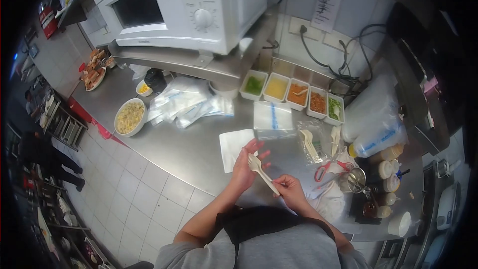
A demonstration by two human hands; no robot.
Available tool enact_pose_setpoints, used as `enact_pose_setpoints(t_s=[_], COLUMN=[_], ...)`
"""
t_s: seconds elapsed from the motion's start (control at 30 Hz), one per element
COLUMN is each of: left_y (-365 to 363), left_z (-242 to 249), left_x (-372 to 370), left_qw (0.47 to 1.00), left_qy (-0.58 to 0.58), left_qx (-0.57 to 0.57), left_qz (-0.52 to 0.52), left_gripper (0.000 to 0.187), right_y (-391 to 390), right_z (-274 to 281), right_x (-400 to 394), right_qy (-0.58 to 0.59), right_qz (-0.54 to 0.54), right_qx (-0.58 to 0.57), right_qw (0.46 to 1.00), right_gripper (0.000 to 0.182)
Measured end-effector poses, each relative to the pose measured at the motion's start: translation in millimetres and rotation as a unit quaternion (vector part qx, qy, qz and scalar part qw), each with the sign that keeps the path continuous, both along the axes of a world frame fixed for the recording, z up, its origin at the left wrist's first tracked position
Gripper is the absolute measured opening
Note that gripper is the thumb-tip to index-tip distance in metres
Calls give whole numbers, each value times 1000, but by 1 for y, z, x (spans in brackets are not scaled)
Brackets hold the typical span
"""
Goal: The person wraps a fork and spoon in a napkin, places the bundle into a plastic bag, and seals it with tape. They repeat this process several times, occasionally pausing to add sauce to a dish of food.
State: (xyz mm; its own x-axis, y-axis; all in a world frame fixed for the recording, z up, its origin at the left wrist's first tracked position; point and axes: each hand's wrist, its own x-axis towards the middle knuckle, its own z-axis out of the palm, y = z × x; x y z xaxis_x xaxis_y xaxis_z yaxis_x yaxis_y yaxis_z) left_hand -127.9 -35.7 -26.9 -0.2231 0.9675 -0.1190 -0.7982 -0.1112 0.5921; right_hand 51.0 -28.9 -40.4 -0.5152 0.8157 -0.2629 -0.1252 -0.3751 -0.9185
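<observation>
Left hand: the left hand (247, 165) is up over the steel counter (194, 149); its fingers are spread open; the thumb side touches the bowl end of a white plastic spoon (262, 173)
Right hand: the right hand (290, 189) pinches the handle end of the spoon with closed fingers; it holds the spoon up in the air
Spoon: it is between the two hands, tilted, a little above the counter; it does not lie on anything
Napkin: a white napkin (232, 148) lies flat on the counter just behind the left hand
Near things: a clear bag of more plastic spoons and forks (311, 144) lies to the right; red scissors (326, 169) are next to it; a stack of clear bags (272, 118) sits behind the napkin
Further back: five little tubs of sauces and chopped food (297, 94) stand in a row; a bowl of yellow food (130, 116) is off to the left; a white microwave (181, 7) sits on a shelf
Step now: I think one spoon is out of its bag and is being held ready over the napkin
Next move needs: I think the spoon has to go down flat on the napkin; the left hand has to be free to hold or fold the paper
</observation>
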Motion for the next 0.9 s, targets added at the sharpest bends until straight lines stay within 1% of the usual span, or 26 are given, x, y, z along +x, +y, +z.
enact_pose_setpoints(t_s=[0.03,0.07,0.1,0.13,0.17,0.2,0.23,0.27,0.3,0.33,0.37,0.4,0.47,0.5,0.53,0.57,0.6,0.63,0.67,0.7,0.73,0.77,0.8,0.83,0.87,0.9], left_y=[2,2,3,4,5,6,5,4,3,4,7,9,12,12,13,14,15,16,16,14,11,6,3,-3,-6,-9], left_z=[-11,-10,-7,-9,-11,-14,-16,-16,-16,-20,-22,-25,-24,-22,-26,-28,-31,-35,-27,-23,-36,-59,-60,-62,-58,-56], left_x=[-9,-17,-18,-23,-28,-33,-36,-38,-39,-40,-40,-42,-53,-60,-67,-75,-79,-80,-78,-77,-80,-87,-94,-97,-99,-100], left_qw=[998,994,985,985,980,974,975,970,964,964,966,968,974,978,979,980,980,981,974,965,966,929,861,798,798,720], left_qy=[54,106,142,141,158,174,174,200,226,227,212,197,178,161,160,166,171,170,194,217,216,366,504,590,589,686], left_qx=[1,3,1,1,-23,-47,-47,-41,-36,-36,-21,-6,-16,-28,-28,-1,26,24,-12,-49,-51,-47,-40,-28,-26,49], left_qz=[19,36,97,95,115,134,131,134,137,132,144,156,140,129,127,113,98,96,117,136,134,38,-60,-123,-128,-95], left_gripper=[46,43,37,37,35,32,32,29,25,25,23,22,22,22,22,21,20,20,24,28,28,30,33,37,37,38], right_y=[-1,-2,-2,-3,-2,1,4,7,7,6,5,4,6,6,5,5,9,19,30,42,54,66,78,87,96,104], right_z=[-3,-1,2,7,12,12,12,13,15,18,19,18,11,7,3,1,1,2,4,6,7,8,9,8,0,-12], right_x=[-6,-14,-21,-29,-37,-44,-50,-57,-65,-76,-86,-93,-107,-113,-118,-121,-122,-121,-119,-116,-114,-115,-116,-117,-120,-126], right_qy=[4,7,6,-22,-50,-51,-37,-22,-22,-108,-193,-195,-284,-286,-265,-244,-246,-278,-309,-310,-311,-313,-315,-316,-319,-299], right_qz=[36,70,70,85,99,96,111,126,122,146,167,162,170,168,143,117,117,94,72,54,34,33,66,99,96,130], right_qx=[-5,-9,-9,-22,-35,-36,-43,-50,-52,98,245,244,301,301,316,332,330,353,375,373,371,369,391,412,409,419], right_qw=[999,997,998,996,993,993,992,991,991,978,935,936,894,894,900,904,904,888,871,873,874,875,862,849,850,847], right_gripper=[4,9,9,15,22,22,27,32,32,31,29,29,22,22,21,20,20,21,21,20,20,20,18,17,17,18])
